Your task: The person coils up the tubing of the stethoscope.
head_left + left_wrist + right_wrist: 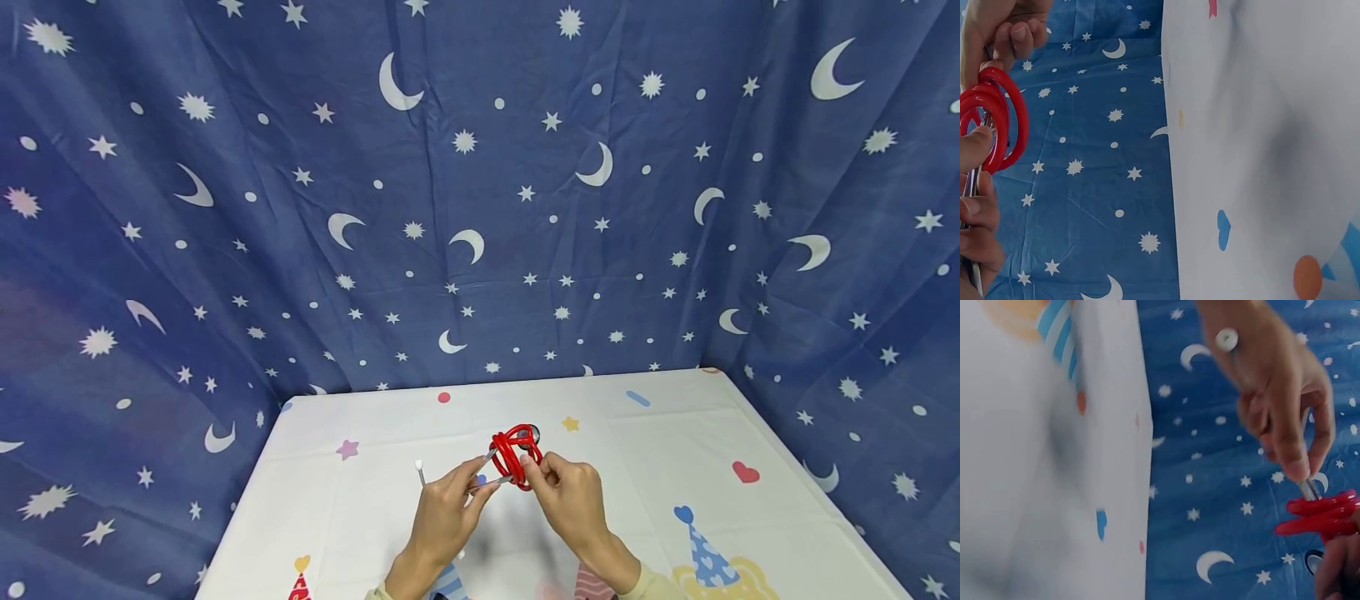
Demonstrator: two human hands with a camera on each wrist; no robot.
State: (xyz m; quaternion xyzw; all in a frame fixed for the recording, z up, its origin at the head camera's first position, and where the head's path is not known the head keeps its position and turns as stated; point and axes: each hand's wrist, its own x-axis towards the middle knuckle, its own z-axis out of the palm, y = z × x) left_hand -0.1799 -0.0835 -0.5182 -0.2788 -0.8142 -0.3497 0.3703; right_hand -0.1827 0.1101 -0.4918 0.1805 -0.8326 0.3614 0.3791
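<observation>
A red stethoscope is held up over the table between both hands, its red tubing (507, 461) wound in several loops around the metal ear tubes (1310, 490). My left hand (444, 510) pinches the ear tubes between thumb and fingers. One white ear tip (418, 464) sticks out beyond that hand, and it shows large in the right wrist view. On the far side of the coil sits the round chest piece (535, 432), partly covered by tubing. With thumb and curled fingers, my right hand (576, 502) pinches the coil's right side; the exact grip point is hidden.
A white tablecloth (390, 450) printed with stars, hearts and party hats covers the table. Blue curtains (495, 208) with moons and stars hang behind it and along both sides.
</observation>
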